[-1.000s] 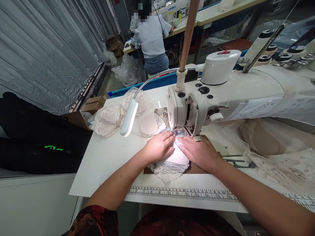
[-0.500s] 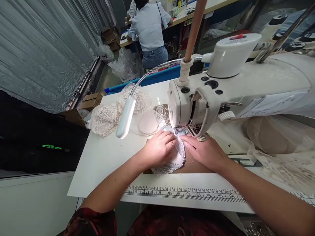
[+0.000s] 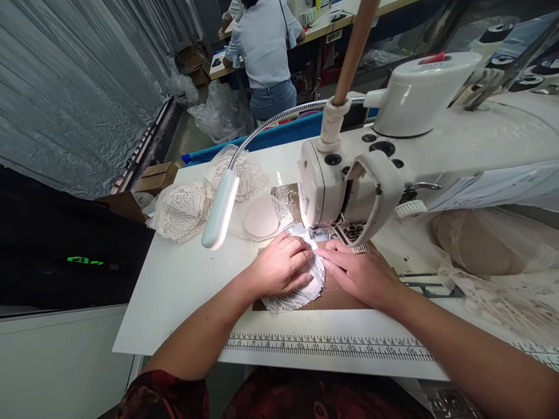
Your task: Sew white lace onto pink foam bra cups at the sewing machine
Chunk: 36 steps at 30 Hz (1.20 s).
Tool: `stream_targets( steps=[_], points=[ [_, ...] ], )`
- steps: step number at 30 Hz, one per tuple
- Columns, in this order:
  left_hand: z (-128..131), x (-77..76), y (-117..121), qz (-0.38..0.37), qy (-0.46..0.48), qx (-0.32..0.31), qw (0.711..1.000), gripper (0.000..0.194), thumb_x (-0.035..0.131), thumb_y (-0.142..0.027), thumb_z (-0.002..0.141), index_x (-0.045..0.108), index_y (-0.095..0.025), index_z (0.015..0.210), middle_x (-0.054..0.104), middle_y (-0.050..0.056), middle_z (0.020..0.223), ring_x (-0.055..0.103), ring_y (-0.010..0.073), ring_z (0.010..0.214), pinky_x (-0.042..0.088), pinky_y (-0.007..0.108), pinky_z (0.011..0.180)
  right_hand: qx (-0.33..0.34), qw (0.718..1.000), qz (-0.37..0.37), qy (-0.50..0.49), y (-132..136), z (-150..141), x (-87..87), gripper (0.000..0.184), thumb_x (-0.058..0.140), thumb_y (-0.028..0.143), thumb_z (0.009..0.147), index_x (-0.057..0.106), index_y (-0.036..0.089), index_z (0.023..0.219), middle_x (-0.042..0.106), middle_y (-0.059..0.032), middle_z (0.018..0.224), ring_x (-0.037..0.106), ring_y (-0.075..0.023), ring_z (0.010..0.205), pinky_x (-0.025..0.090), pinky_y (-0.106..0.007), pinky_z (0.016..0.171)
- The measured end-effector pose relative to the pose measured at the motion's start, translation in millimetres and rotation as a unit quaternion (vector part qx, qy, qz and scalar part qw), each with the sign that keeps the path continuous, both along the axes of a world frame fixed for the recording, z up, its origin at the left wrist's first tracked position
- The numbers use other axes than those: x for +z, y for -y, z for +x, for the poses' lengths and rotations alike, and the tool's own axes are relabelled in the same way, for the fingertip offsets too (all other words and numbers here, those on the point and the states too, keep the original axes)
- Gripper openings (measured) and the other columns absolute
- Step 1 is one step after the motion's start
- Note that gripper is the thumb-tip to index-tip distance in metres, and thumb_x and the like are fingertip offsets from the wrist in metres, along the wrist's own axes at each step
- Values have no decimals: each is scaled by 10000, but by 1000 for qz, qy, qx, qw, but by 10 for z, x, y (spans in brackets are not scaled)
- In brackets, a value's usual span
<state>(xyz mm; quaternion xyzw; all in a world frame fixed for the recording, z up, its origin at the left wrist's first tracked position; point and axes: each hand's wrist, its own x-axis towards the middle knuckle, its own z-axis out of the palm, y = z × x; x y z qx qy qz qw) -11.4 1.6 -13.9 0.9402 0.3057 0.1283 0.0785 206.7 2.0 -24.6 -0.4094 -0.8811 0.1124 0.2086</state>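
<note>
Under the needle area of a white sewing machine [image 3: 321, 180] lies a white lace piece [image 3: 290, 301] with a curved, dark-stitched edge. My left hand [image 3: 279, 265] rests on top of it, fingers lying over the lace and the thumb apart. At its right edge, my right hand [image 3: 358, 270] pinches the lace with thumb and forefinger, the other fingers bent. The two hands' fingertips almost meet just in front of the presser foot [image 3: 312, 231]. Both hands hide part of the lace. Behind the left hand is a pale round pad [image 3: 261, 221] with lace beside it.
Lace cups [image 3: 181, 210] are piled at the back left, near a lamp head [image 3: 220, 209] on a bendable neck. A ruler strip [image 3: 323, 344] runs along the front edge. Beige mesh and lace [image 3: 502, 285] lie at the right. A person [image 3: 266, 52] sits beyond the table.
The right forefinger has moved left onto the lace, closer to the left hand. My left thumb now shows, spread from the fingers. The lace has turned slightly. The view has shifted a little.
</note>
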Motion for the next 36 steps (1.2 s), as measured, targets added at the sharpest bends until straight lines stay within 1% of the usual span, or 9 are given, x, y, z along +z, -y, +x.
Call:
stream_targets(
  steps=[3, 6, 12, 16, 20, 24, 29, 32, 36],
  points=[
    [-21, -3, -28, -1, 3, -3, 1000, 396, 457, -366, 902, 564, -92, 1169, 588, 153, 1077, 531, 249, 995, 417, 428, 922, 3, 1000, 7, -5, -8, 2, -20, 297, 439, 195, 876, 707, 215, 1001, 663, -41, 861, 531, -169, 729, 362, -284, 634],
    [-51, -1, -68, 2, 8, -1, 1000, 378, 464, -350, 900, 565, -93, 1157, 588, 155, 1074, 532, 250, 1005, 422, 428, 910, 3, 1000, 5, 4, -19, 1, -23, 311, 443, 199, 876, 695, 227, 1056, 660, -43, 892, 539, -173, 757, 369, -286, 652],
    [-109, 8, -128, 18, 4, 13, 1000, 343, 457, -312, 900, 565, -109, 1154, 597, 150, 1076, 543, 258, 1032, 407, 453, 943, -23, 999, -16, 42, -21, -35, 43, 335, 404, 215, 895, 684, 223, 1078, 665, -60, 894, 565, -190, 790, 400, -297, 676],
    [-82, 26, -105, 32, -12, 22, 999, 321, 438, -262, 904, 573, -98, 1145, 599, 156, 1096, 546, 263, 1033, 388, 466, 958, -53, 998, -13, 35, -18, -49, 56, 326, 397, 220, 885, 687, 237, 1035, 685, -63, 902, 594, -212, 833, 423, -313, 700],
    [-37, 30, -54, 40, -18, 7, 999, 331, 434, -223, 897, 561, -106, 1179, 591, 165, 1157, 520, 284, 1105, 358, 494, 981, -66, 997, -16, 27, -31, -41, 20, 321, 389, 237, 891, 682, 223, 1022, 695, -73, 927, 612, -222, 857, 440, -329, 728],
    [-26, 22, -26, 38, -17, -2, 999, 348, 449, -234, 890, 556, -114, 1197, 579, 159, 1223, 481, 293, 1172, 331, 505, 1013, -66, 998, -14, 20, -40, -37, 4, 320, 388, 250, 898, 678, 216, 1028, 697, -78, 935, 617, -230, 880, 451, -337, 741],
    [-23, 21, -20, 33, -12, -12, 999, 366, 448, -221, 874, 564, -100, 1200, 582, 158, 1248, 481, 291, 1174, 354, 486, 995, -49, 998, -5, 26, -24, -50, 23, 329, 382, 263, 909, 687, 219, 1025, 694, -74, 953, 616, -215, 874, 456, -322, 737],
    [-31, 18, -26, 31, -13, -11, 999, 381, 453, -221, 863, 564, -104, 1208, 586, 158, 1254, 487, 289, 1175, 354, 489, 997, -39, 998, -9, 41, -14, -49, 10, 352, 368, 273, 925, 678, 204, 1079, 689, -86, 992, 614, -209, 862, 461, -313, 711],
    [-65, 9, -56, 25, -23, -12, 999, 398, 434, -231, 870, 559, -117, 1230, 583, 136, 1283, 491, 274, 1186, 316, 487, 1040, -32, 999, -17, 40, -6, -43, -17, 356, 384, 249, 915, 659, 229, 1140, 690, -80, 1000, 612, -208, 866, 462, -314, 722]
  ],
)
